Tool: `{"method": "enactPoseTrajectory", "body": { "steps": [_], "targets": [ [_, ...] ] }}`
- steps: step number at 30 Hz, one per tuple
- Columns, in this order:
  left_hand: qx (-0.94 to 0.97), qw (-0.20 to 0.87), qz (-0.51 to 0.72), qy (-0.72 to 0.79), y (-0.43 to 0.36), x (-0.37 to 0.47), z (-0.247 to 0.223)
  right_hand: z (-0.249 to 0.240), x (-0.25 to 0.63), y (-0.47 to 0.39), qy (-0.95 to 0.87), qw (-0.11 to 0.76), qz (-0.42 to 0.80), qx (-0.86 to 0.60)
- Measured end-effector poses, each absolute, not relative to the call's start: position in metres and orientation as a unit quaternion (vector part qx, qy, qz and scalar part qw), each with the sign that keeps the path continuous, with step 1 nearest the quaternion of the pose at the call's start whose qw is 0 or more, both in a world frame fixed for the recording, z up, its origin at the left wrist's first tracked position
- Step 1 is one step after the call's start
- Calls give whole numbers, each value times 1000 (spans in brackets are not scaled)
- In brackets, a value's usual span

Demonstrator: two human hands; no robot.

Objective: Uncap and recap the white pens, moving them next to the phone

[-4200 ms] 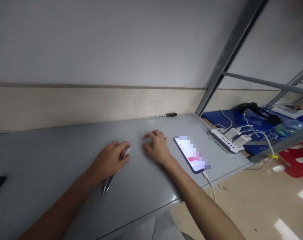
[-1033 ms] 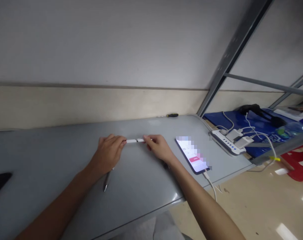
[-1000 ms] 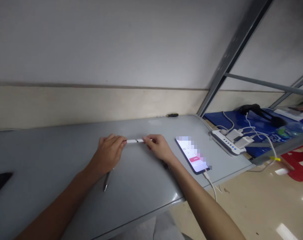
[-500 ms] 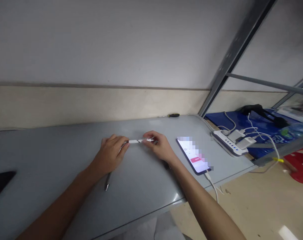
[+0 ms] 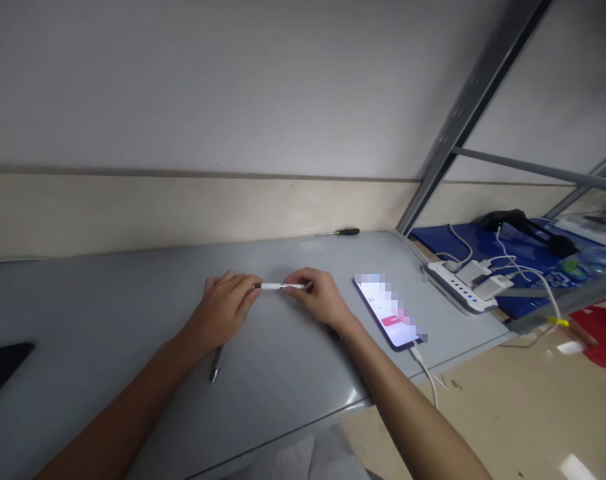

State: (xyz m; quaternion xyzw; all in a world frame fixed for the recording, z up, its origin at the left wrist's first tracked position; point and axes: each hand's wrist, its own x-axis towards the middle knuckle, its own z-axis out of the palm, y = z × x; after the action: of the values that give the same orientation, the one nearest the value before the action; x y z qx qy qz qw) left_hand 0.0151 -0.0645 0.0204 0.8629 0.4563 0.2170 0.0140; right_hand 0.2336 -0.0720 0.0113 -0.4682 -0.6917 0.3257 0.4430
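Observation:
A slim white pen-like object (image 5: 271, 287) lies level between my two hands, just above the grey table (image 5: 283, 360). My left hand (image 5: 230, 303) is closed on its left end, where a dark part shows at the fingertips. The fingers of my right hand (image 5: 317, 293) pinch its right end, which looks clear or silvery. A dark pen-like item with a shiny tip (image 5: 215, 372) rests on the table below my left hand, partly hidden by it.
A lit phone (image 5: 390, 313) with a white cable lies right of my right hand. Behind it is a power strip (image 5: 460, 287) with plugged chargers. A small screwdriver (image 5: 347, 232) is near the wall. A black object (image 5: 3, 367) sits at the far left. A metal frame (image 5: 463, 120) rises at right.
The white object and the fingers of my right hand have moved slightly down in view. Less of the clear end shows beside my right fingers. My left hand has hardly moved.

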Motion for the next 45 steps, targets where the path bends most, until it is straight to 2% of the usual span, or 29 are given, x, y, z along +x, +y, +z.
{"method": "enactPoseTrajectory", "body": {
  "steps": [7, 19, 36, 45],
  "targets": [
    [867, 1, 221, 446, -63, 11, 17, 8, 237, -69, -738, 404, 181, -509],
    [836, -36, 206, 508, -59, 7, 21, 8, 246, -67, -724, 323, 62, -607],
    [843, -22, 200, 499, -59, 7, 18, 2, 248, -65, -747, 338, 42, -571],
    [851, 11, 199, 486, -62, 12, 17, 1, 243, -67, -770, 320, 36, -550]
  ]
}}
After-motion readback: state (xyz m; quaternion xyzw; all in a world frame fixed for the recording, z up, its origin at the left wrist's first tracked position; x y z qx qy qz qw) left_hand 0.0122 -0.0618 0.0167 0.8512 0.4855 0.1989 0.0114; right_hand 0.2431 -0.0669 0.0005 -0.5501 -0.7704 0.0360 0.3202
